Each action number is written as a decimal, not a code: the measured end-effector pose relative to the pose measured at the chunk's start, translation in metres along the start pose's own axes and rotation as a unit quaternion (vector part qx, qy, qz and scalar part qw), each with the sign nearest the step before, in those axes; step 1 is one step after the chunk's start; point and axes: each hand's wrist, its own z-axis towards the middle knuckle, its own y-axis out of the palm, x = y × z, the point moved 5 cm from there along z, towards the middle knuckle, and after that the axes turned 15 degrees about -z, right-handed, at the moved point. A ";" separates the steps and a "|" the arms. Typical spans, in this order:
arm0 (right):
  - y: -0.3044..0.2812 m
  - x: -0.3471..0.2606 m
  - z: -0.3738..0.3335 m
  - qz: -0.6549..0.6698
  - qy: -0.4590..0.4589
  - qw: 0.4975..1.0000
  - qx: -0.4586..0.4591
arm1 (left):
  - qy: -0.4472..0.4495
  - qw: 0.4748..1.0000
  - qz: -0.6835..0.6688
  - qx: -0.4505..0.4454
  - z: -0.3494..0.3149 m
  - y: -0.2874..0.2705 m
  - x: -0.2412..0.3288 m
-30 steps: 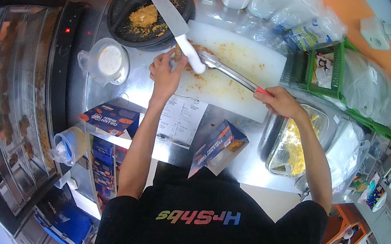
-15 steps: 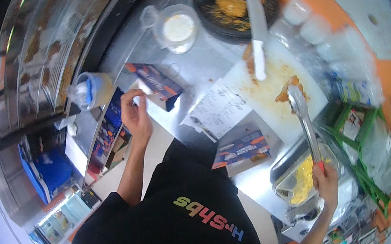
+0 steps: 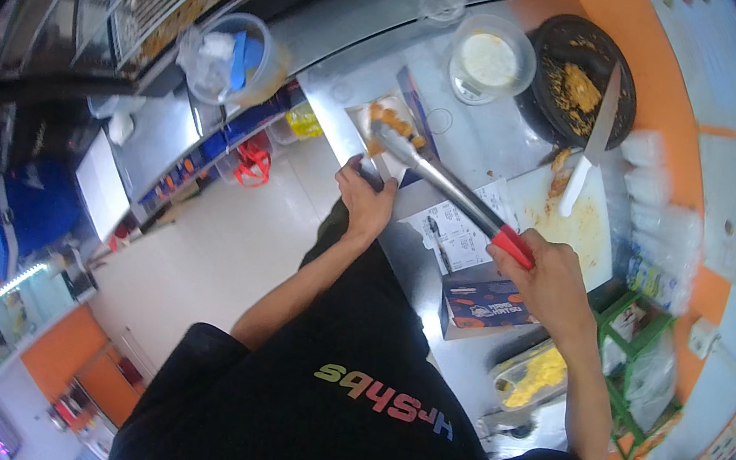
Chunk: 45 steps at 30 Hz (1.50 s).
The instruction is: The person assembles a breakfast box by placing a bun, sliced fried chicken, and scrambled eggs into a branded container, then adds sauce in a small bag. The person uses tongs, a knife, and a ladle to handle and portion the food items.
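My right hand (image 3: 549, 279) grips the red handle of metal tongs (image 3: 463, 192). The tongs' tips reach left into an open dark-blue cardboard box (image 3: 413, 95), against brown-orange food pieces (image 3: 394, 113) inside it. Closed on the near side of that box is my left hand (image 3: 365, 199), its thumb and fingers round the wall. A second dark-blue box (image 3: 489, 305) stands by my right forearm. Between the two boxes lie printed paper slips (image 3: 452, 237), partly covered by the tongs.
A white cutting board (image 3: 586, 228) carries crumbs and food scraps. A knife (image 3: 603, 122) bridges board and black bowl (image 3: 545, 40). Nearby are a clear tub (image 3: 490, 64), a container of yellow food (image 3: 533, 378) and a green basket (image 3: 643, 349). Another tub (image 3: 234, 61) stands far left.
My right hand has carried the tongs and food from the cutting board left into the box. My left hand has taken hold of the box. The view has turned.
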 end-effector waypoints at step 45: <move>-0.020 0.251 -0.144 -0.372 0.220 0.895 0.111 | 0.283 0.876 0.265 -0.285 -0.038 0.000 0.060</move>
